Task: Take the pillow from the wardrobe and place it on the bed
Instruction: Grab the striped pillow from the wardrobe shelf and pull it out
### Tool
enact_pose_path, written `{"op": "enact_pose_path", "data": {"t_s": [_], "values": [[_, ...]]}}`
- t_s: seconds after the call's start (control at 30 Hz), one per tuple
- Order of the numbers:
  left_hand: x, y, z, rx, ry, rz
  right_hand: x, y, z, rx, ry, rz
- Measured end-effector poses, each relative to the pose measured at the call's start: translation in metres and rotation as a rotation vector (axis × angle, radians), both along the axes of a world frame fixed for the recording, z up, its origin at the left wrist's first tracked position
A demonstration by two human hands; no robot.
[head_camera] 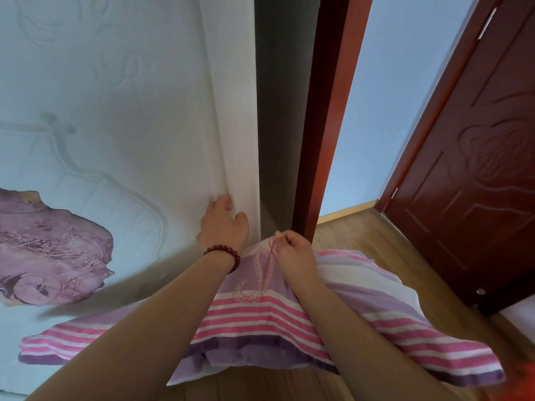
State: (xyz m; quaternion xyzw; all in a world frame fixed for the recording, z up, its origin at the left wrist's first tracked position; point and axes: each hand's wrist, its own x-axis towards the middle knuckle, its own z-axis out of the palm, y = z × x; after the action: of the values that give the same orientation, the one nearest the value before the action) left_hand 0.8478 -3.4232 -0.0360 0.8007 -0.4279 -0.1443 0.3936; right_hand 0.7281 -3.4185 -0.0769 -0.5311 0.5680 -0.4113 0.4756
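Left hand (224, 224) flat against the white wardrobe door (130, 111), fingers (224, 201) curled over its moulded right edge, thumb alongside. Dark red bead bracelet (224, 256) on that wrist. Door face carries embossed swirls and a purple floral panel (49, 247), well left of the fingers.

Right hand (292, 250) closed in a fist, fingertips pinching the top edge of the pillow (260, 319). Pillow hangs below both hands, over the forearms: pink, white and purple stripes, a pink embroidered motif just below the right knuckles, purple frill along the lower hem. It is clear of the wardrobe and held above the floor; no bed in view.

Just beyond the fingers of both hands: a dark gap, then a red-brown door frame (321, 111). Right of the right hand: wooden plank floor (362, 235), pale blue wall (385, 96), and an open red-brown panelled door (477, 175) with carved relief.
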Motion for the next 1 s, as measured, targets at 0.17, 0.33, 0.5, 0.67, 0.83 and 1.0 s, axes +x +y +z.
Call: {"op": "enact_pose_path", "data": {"t_s": [0.17,0.33,0.5,0.67,0.83,1.0], "values": [[-0.017,-0.013,-0.005,-0.013,-0.009,-0.012,-0.011,-0.014,0.003,-0.024,0.016,0.024],[-0.032,-0.022,-0.005,-0.022,-0.025,-0.012,-0.023,-0.033,0.008,-0.065,0.013,0.067],[-0.043,-0.034,-0.002,0.000,-0.034,-0.009,-0.035,-0.049,0.009,-0.102,0.002,0.073],[-0.059,-0.044,0.000,0.025,0.035,0.031,-0.046,-0.061,0.006,-0.107,-0.007,0.089],[-0.071,-0.051,0.001,0.021,0.042,0.048,-0.053,-0.071,0.007,-0.123,-0.005,0.123],[-0.083,-0.059,0.003,0.019,0.063,0.081,-0.065,-0.080,0.006,-0.111,-0.009,0.151]]}}
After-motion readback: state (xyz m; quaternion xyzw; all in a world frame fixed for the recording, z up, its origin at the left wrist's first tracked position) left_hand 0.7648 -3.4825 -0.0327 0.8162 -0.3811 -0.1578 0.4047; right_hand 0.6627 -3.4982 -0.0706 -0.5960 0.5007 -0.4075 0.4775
